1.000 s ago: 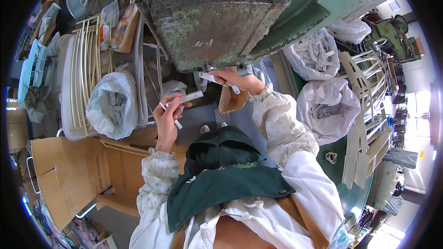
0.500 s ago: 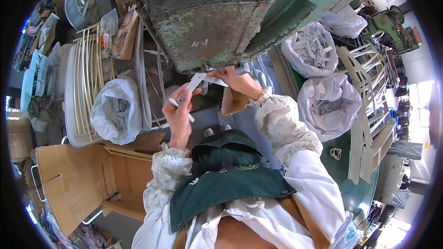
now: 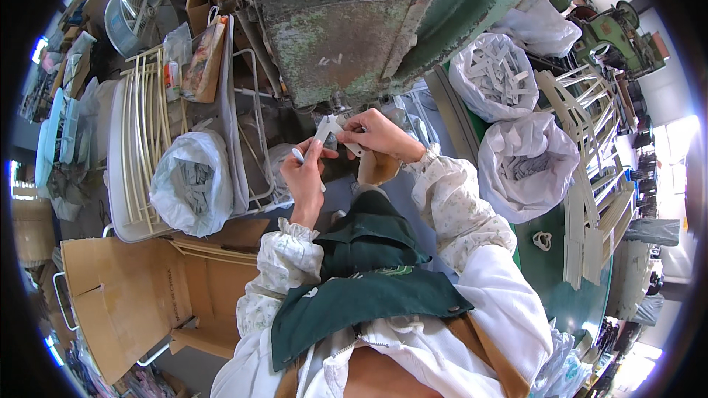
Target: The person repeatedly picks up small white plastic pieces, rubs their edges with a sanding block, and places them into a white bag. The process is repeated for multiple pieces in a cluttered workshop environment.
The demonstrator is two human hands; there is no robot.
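My left hand (image 3: 304, 180) is closed on a flat white strip (image 3: 323, 130), its thumb lying along it. A thin white stick (image 3: 298, 155) also passes through that hand, one end by the thumb and the other below the palm. Fingers pinched, my right hand (image 3: 377, 135) grips a second pale piece (image 3: 355, 149), mostly covered by the hand. Both hands meet just under the front of a worn green press (image 3: 339, 44), close to its small metal tool (image 3: 338, 100). Whether the strips touch the tool I cannot tell.
A white sack (image 3: 166, 195) of strips stands left, beside pale curved rods (image 3: 136, 140). On the right, two sacks (image 3: 493, 169) (image 3: 461, 77) hold more strips, near stacked pale slats (image 3: 575, 243) on a green table (image 3: 546, 280). An open cardboard box (image 3: 110, 295) lies lower left.
My left hand has moved right and slightly up, closer to my right hand. The white strip has come nearer the press tool, and the view has shifted a little.
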